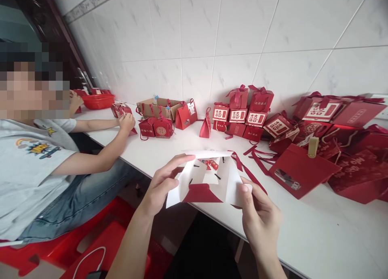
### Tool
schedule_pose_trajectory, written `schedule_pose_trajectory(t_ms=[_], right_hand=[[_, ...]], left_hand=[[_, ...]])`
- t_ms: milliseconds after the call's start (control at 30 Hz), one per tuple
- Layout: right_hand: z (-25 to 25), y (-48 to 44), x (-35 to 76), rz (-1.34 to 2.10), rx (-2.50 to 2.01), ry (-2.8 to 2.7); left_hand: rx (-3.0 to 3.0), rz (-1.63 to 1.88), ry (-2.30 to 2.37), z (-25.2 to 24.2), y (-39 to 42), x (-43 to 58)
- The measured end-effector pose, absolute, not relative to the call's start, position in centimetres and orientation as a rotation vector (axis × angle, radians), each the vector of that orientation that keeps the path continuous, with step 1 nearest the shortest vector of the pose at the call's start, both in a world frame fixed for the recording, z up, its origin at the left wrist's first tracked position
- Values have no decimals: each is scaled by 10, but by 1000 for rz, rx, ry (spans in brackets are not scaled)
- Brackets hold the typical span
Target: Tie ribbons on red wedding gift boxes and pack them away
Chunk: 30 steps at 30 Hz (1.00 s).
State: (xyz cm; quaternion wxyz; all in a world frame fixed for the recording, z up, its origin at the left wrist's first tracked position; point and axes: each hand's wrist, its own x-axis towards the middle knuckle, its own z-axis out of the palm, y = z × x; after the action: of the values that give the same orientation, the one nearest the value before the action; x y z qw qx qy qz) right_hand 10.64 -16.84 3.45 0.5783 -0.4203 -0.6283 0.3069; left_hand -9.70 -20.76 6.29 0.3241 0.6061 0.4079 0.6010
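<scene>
"Box (207, 178): how do we hold it?"

"Between our left hand (159, 190) and right hand (262, 214), over the table's (333, 238) near edge, long axis crosswise; our fingers (182, 158) pinch closed on opposite sides, neither hand nearer."

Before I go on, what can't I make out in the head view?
All in the head view:
Open box: underside, hidden by its own walls.
Right hand: some fingertips, hidden behind the box.
Small red item inside: too small to identify.
Co-worker's box: partly covered by their hands.
Rightmost red boxes: cut off by right edge.
</scene>
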Motion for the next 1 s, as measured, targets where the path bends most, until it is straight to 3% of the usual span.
schedule_pose_trajectory(t_ms=[300, 600, 767, 867, 1000], right_hand=[[21, -162, 122, 1261, -869, -1221], [20, -155, 126, 1289, -933, -1093], [12, -153, 130, 1166, -958, -1190], [13, -160, 137, 1177, -820, -1313], [22, -172, 144, 1298, -368, -1415]], left_hand=[[1833, 1819, 1086, 69, -221, -84], [2358, 1537, 1130, 56, -218, -76], [2446, 1324, 1373, 44, -220, -76], [2348, 1570, 1353, 28, -217, -84], [1710, 2289, 1205, -1, -197, -87]])
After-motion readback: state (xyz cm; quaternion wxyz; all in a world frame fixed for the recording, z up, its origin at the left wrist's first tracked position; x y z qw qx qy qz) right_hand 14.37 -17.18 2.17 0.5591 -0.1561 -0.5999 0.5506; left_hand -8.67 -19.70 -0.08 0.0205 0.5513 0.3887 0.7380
